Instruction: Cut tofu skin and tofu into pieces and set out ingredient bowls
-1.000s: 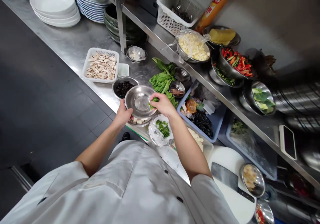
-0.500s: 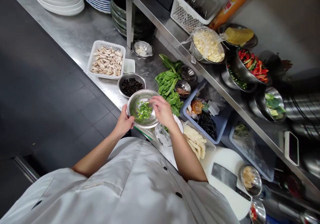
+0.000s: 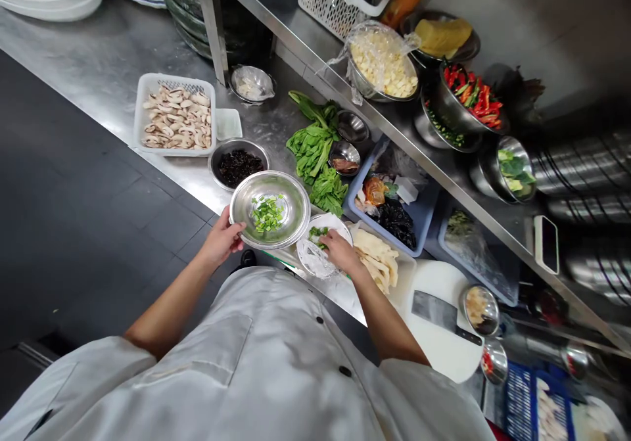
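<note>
My left hand (image 3: 223, 238) grips the near-left rim of a steel bowl (image 3: 294, 204), thumb over the edge. Chopped scallions (image 3: 267, 213) lie in that bowl, which is held tilted above the counter. To its right, my right hand (image 3: 340, 252) reaches into a bowl lined with clear plastic (image 3: 320, 267). Its fingers are bunched at more chopped scallions (image 3: 318, 232) there; the fingertips are partly hidden. Just behind the held bowl stands a steel bowl of dark, wet-looking pieces (image 3: 238, 165). Leafy greens (image 3: 313, 148) lie farther back on the counter.
A white basket of sliced mushrooms (image 3: 180, 119) stands at the left. On the right are pale strips in a tub (image 3: 377, 260), a blue-grey bin (image 3: 428, 231), and a cleaver (image 3: 434, 311) on a white cutting board (image 3: 444, 352). A steel shelf (image 3: 394, 122) with bowls overhangs the back.
My right hand has moved from the steel bowl down and right into the plastic-lined bowl. My left hand still holds the steel bowl. The view has shifted to the right.
</note>
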`<state>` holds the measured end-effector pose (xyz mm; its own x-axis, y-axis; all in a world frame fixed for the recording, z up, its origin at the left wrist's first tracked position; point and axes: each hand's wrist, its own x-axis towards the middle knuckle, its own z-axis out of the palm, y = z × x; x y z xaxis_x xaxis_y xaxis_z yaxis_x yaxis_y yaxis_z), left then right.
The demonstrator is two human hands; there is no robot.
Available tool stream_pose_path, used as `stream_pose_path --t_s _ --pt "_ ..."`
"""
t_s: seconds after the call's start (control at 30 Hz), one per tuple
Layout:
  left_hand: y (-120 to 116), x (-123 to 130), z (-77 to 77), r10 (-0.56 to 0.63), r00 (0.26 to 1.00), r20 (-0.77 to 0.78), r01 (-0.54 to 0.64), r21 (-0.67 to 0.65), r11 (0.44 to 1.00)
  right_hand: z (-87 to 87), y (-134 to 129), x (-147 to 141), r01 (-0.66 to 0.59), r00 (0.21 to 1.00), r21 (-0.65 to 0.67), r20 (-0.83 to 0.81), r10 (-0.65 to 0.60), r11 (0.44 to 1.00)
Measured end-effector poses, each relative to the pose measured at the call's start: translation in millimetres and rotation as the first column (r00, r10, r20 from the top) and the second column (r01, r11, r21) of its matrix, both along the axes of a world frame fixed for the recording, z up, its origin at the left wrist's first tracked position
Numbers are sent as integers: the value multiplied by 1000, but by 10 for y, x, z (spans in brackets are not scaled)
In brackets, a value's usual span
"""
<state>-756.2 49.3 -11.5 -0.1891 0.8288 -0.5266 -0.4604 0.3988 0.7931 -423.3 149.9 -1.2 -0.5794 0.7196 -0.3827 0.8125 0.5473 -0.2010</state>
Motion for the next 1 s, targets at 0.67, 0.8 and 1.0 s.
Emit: stream_pose_path --t_s 0.67,0.8,1.0 --pt "96 249 314 -42 988 -148 53 76 996 723 136 -1145 130 688 13 -721 -80 991" --pt "83 227 286 -34 993 -116 44 80 996 692 131 -1330 322 622 71 -768 -155 944" --pt "20 182 195 26 998 50 -32 130 991 713 173 -1349 150 363 -184 -904 -228 971"
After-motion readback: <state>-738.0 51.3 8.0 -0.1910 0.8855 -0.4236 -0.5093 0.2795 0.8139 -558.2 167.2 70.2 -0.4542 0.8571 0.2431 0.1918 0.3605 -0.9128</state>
